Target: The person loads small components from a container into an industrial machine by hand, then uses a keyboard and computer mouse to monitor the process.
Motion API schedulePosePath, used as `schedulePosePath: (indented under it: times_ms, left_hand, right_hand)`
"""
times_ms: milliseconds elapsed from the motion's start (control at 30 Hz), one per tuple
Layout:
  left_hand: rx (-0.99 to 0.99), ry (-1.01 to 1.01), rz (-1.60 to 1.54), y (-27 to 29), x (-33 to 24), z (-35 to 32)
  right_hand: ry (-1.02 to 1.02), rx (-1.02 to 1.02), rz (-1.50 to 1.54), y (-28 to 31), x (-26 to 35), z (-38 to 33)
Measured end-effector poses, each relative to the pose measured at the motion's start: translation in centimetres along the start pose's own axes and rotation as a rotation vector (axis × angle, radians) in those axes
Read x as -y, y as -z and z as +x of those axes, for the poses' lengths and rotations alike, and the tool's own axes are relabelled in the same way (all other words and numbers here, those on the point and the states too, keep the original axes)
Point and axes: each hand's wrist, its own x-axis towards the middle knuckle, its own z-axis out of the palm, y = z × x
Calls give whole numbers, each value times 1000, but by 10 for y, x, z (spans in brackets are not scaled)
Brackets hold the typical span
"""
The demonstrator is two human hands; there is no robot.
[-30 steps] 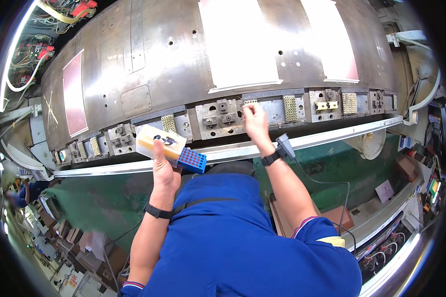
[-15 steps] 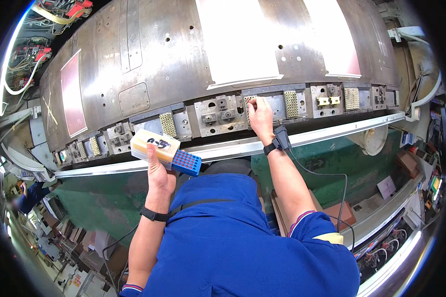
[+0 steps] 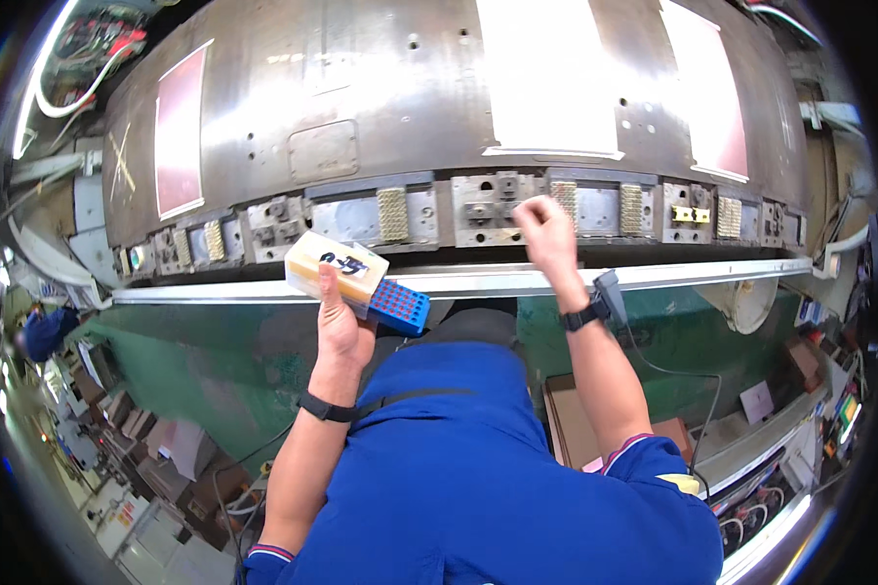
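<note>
My left hand (image 3: 343, 327) is wrapped round a clear plastic box (image 3: 322, 265) with a yellowish top and black handwriting, thumb over its upper face. A blue tray (image 3: 400, 306) with rows of red-dotted holes juts from its right end. My right hand (image 3: 551, 244) is up in front of the machine's edge with curled fingers, over the near part of a gold studded block (image 3: 564, 203). Whatever its fingers may hold is hidden. A metal fixture plate with dark blocks (image 3: 486, 210) lies just left of these fingers. Each wrist wears a black band.
A big metal slab (image 3: 390, 117) with white and pinkish sheets spans the far side. More gold studded blocks (image 3: 392, 214) line its near edge, above a silver rail (image 3: 468, 281). A cable (image 3: 654, 363) runs from my right wristband. Cartons (image 3: 561, 409) stand below; another person (image 3: 47, 333) is far left.
My right hand has drawn off the gold studded block, toward me and slightly left of it. My left hand still grips the box. The whole view has shifted and turned a little.
</note>
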Motion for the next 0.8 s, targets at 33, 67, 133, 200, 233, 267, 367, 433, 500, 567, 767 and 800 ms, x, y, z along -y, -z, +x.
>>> schedulePosePath:
  times_ms: [33,67,133,200,233,267,367,433,500,567,767,800]
  left_hand:
    - [-4,6,-12,15,-6,-3]
    - [1,12,-25,28,-12,-6]
    - [-11,-16,-72,61,-24,-11]
    - [-23,-65,-131,100,-38,-19]
    - [-33,-78,-157,122,-48,-25]
    - [-20,-99,-189,154,-54,-28]
    - [-83,-192,-269,236,-72,-38]
    - [-134,-247,-297,293,-83,-50]
    - [-191,-255,-317,344,-97,-64]
    - [-249,-269,-363,392,-107,-72]
    - [-286,-276,-530,500,-133,-49]
    - [-303,-252,-540,514,-140,-40]
  right_hand:
    - [-71,233,92,-20,48,-20]
    - [16,439,183,-42,72,-40]
    - [-98,747,377,-88,117,-84]
    - [-72,800,482,-128,152,-121]
    - [-49,829,476,-150,162,-135]
    - [-71,871,409,-171,173,-149]
    - [-126,1003,367,-241,194,-186]
    - [-157,1101,374,-288,207,-217]
    - [-60,1121,306,-333,223,-246]
    - [41,1123,290,-376,242,-268]
    - [-74,959,341,-501,256,-260]
    - [-74,901,281,-523,257,-250]
